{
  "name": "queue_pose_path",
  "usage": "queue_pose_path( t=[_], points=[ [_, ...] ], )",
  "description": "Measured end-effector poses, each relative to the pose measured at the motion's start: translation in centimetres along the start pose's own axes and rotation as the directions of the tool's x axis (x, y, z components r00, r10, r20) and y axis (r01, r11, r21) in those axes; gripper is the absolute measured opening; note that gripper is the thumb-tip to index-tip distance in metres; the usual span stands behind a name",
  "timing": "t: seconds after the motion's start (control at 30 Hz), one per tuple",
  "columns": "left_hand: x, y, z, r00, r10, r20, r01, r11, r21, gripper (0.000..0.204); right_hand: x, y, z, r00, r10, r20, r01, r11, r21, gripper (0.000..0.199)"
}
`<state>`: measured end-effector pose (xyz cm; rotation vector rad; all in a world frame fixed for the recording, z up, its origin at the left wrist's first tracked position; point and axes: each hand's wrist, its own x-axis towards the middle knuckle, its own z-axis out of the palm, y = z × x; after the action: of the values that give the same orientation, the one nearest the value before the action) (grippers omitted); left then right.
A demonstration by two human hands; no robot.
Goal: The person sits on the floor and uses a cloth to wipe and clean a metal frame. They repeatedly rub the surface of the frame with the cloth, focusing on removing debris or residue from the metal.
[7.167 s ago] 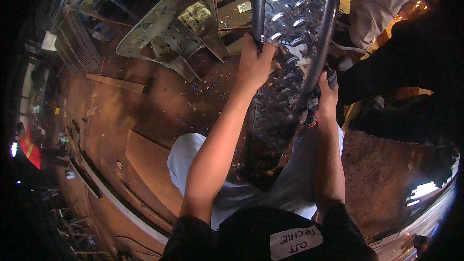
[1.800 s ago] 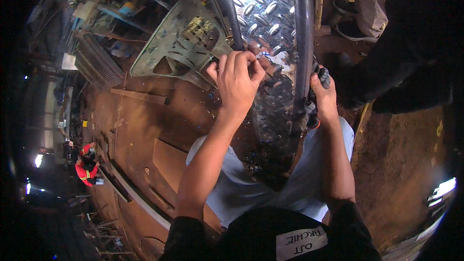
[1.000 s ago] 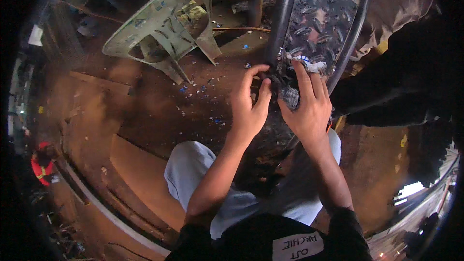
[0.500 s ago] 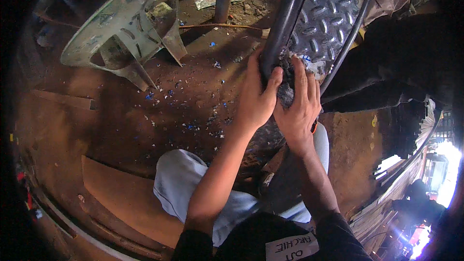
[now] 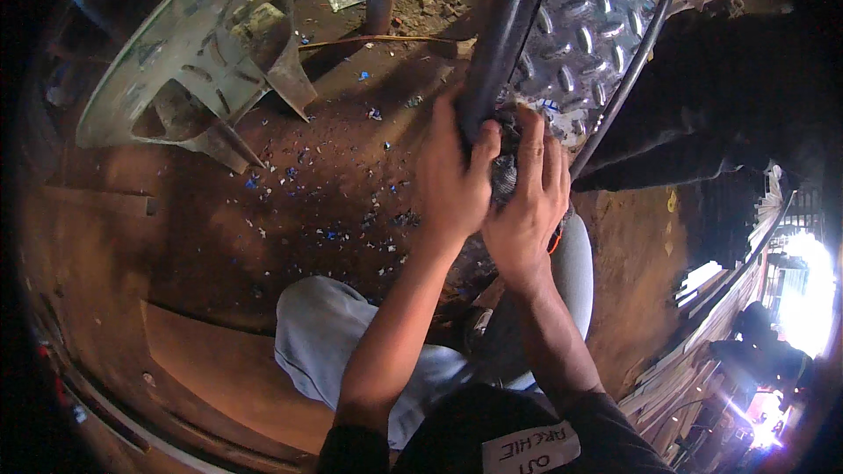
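The left forearm slanted up and to the right, and its hand (image 5: 452, 180) was curled around a dark tube (image 5: 505, 44), with the thumb lying along the near side. The right forearm leaned up and to the left; its hand (image 5: 531, 197), back upward, was half closed over a grey cloth (image 5: 505, 174), the fingers almost straight and close together.

Far to the left of the left hand, a greenish plastic chair (image 5: 198, 53) lay tipped, its shell curved and stained. Below it and left of the hand, small blue and white chips (image 5: 329, 235) were scattered on the brown, rough floor (image 5: 351, 132). The tube, smooth and round, extended upward from the left hand. The cloth, knitted and bunched, was between the two hands. Above the right hand was a metal plate (image 5: 588, 26) with raised oval bumps, shiny and partly dirty. At its right edge ran a thinner dark rail (image 5: 637, 61). Farther right of the right hand, long narrow strips (image 5: 702, 360) lay layered.
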<state>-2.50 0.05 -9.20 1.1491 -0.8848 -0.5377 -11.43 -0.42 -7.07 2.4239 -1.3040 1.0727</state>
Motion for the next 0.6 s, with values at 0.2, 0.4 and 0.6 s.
queue_pose_path(
  t=[0.2,0.4,0.6],
  points=[
    [0.0,-0.3,-0.1,1.0,0.015,0.017,-0.015,1.0,-0.011,0.044,-0.3,0.3,0.0,1.0,-0.019,0.016,0.018,0.999,0.037,0.055],
    [0.1,-0.3,-0.2,0.998,0.065,0.023,-0.065,0.998,-0.01,0.045,0.1,0.5,-0.4,1.0,-0.005,0.025,0.002,0.993,0.114,0.064],
    [0.3,-0.4,-0.1,0.995,0.098,-0.006,-0.098,0.995,-0.018,0.044,0.9,0.4,-1.7,0.992,-0.022,0.122,0.005,0.99,0.139,0.069]
  ],
)
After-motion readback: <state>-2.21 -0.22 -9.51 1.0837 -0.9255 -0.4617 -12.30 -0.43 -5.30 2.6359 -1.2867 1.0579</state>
